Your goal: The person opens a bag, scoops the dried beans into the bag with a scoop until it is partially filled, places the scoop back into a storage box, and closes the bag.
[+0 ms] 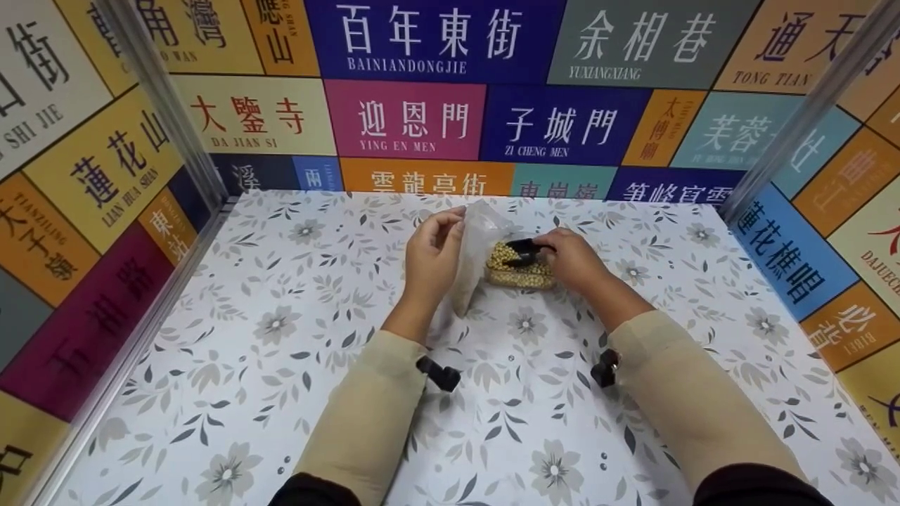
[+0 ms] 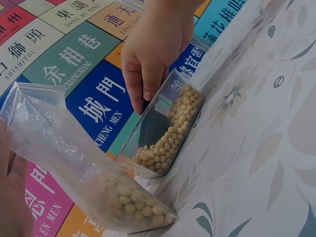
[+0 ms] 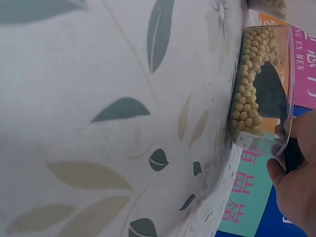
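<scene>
My left hand (image 1: pixel 434 253) holds a clear plastic bag (image 2: pixel 64 133) upright by its upper side. Pale yellow beans (image 2: pixel 133 205) lie in the bottom of the bag. To its right stands a clear plastic box (image 3: pixel 284 42), partly filled with the same kind of round beans (image 3: pixel 247 94). My right hand (image 1: pixel 573 258) grips the handle of a black scoop (image 1: pixel 524 251), whose blade is down inside the box among the beans. In the left wrist view only part of my left hand (image 2: pixel 15 197) shows, at the left edge.
A white tablecloth (image 1: pixel 506 422) with grey flowers and leaves covers the table. Behind it and at both sides rise panels (image 1: pixel 408 119) of coloured blocks with Chinese lettering. Clear posts (image 1: pixel 172 105) stand at the back corners.
</scene>
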The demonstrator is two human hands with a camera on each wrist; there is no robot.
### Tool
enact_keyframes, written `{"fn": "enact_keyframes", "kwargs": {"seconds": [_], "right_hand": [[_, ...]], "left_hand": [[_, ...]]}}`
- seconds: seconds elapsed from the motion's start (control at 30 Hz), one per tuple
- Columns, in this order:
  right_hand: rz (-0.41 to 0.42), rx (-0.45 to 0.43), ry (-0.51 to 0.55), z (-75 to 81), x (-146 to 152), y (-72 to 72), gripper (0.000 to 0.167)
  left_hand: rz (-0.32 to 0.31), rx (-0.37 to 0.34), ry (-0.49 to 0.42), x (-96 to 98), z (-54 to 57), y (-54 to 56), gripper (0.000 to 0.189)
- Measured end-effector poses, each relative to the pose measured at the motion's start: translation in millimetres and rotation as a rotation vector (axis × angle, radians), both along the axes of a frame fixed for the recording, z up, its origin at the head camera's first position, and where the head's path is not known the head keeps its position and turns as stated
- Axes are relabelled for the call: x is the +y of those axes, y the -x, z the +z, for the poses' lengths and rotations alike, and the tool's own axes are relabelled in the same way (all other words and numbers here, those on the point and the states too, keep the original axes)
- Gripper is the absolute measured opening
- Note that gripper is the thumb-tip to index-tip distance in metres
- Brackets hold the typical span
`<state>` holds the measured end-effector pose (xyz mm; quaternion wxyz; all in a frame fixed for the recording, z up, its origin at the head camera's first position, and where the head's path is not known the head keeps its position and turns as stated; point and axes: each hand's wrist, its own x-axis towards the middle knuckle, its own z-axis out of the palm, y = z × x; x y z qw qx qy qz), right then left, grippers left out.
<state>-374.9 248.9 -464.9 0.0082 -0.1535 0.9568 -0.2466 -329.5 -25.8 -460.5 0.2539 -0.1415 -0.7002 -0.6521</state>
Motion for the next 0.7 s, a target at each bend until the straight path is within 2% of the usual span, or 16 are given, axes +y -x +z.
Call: {"fn": "enact_keyframes", "kwargs": {"seconds": [0.27,0.7], "right_hand": [[0.001,-0.062,0.067,-4.5,-2,-2.2,0.039],[-0.058,-0.048,0.215,-12.0,0,-3.0,0.038]], "left_hand": [[-0.009,0.004,0.025,-1.1,-0.4,-1.9,0.021],[-0.017,-0.006,-0.021,0.4,-0.7,-1.0,0.015]]}}
